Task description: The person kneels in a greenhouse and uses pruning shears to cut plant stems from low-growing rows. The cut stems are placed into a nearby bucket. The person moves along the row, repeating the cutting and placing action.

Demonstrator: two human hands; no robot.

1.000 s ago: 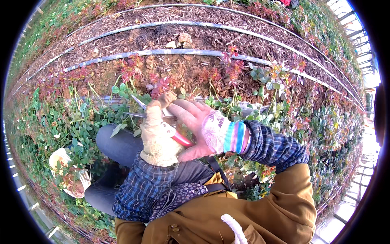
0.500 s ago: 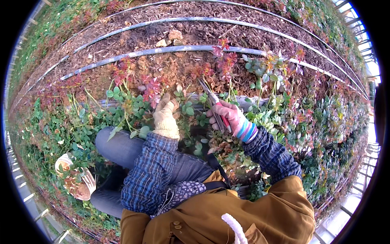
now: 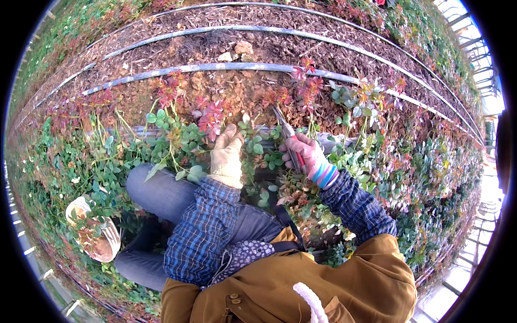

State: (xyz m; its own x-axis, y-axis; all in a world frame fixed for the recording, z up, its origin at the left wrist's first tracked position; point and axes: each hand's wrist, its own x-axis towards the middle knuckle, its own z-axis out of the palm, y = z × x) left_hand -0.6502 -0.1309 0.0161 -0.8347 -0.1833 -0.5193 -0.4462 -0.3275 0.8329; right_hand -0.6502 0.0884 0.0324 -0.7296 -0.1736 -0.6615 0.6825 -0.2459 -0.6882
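My right hand (image 3: 306,153), in a pink glove with a blue-striped cuff, is closed around red-handled pruning shears (image 3: 287,131). Their blades point away from me, toward the bare soil, with the tips beside reddish leaves (image 3: 278,97). A cream glove covers my left hand (image 3: 226,154), whose fingers are bent together among the rose shoots, just below a cluster of red leaves (image 3: 210,119). Whatever those fingers pinch is hidden by the glove and foliage. Green leaves (image 3: 257,148) fill the gap between my two hands.
Several pale irrigation pipes (image 3: 237,66) run across the soil and wood chips beyond the plants. Two stones (image 3: 244,47) lie between them. At my left, a whitish basket (image 3: 110,242) holding dry leaves stands among the foliage. Dense bushes (image 3: 431,161) spread to the right.
The whole view has shifted slightly, so the pipes and stones appear a little farther right. Both hands keep nearly the same place by the plants, and the shears stay in my right hand.
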